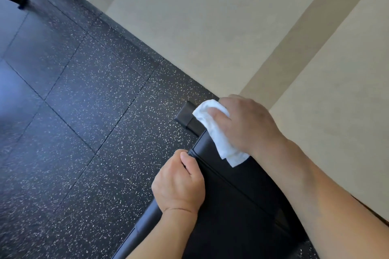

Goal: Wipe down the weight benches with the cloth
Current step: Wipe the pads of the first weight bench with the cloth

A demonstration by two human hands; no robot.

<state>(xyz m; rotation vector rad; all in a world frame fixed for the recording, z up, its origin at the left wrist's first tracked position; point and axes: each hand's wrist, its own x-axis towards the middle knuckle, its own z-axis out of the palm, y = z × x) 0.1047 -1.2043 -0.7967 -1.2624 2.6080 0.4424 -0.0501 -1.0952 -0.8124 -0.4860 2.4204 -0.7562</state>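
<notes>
Head camera looks down over a black padded weight bench (229, 195) that runs from the bottom of the picture up toward a cream wall (210, 27). Its top has a seam running along its length, and its far end sits close to the foot of the wall.

Right hand (248, 124) lies over a white cloth (212, 130) at the far end of the bench. Its fingers bend over the crumpled cloth and hold it against the padding, so this grip is grasping the cloth. One loose corner of the cloth sticks out below the wrist and lies flat on the bench top; another part bulges out past the fingertips over the end of the bench.

Left hand (181, 185) is on the left edge of the bench, nearer the camera. Its fingers are curled round the rounded edge of the pad with the thumb on top, so this grip is clenched on the bench. The two hands are near each other but do not touch.

A black bench foot (186, 114) shows just beyond the cloth, resting on the floor (84, 111), which is dark rubber tile with pale specks. No container is in view
</notes>
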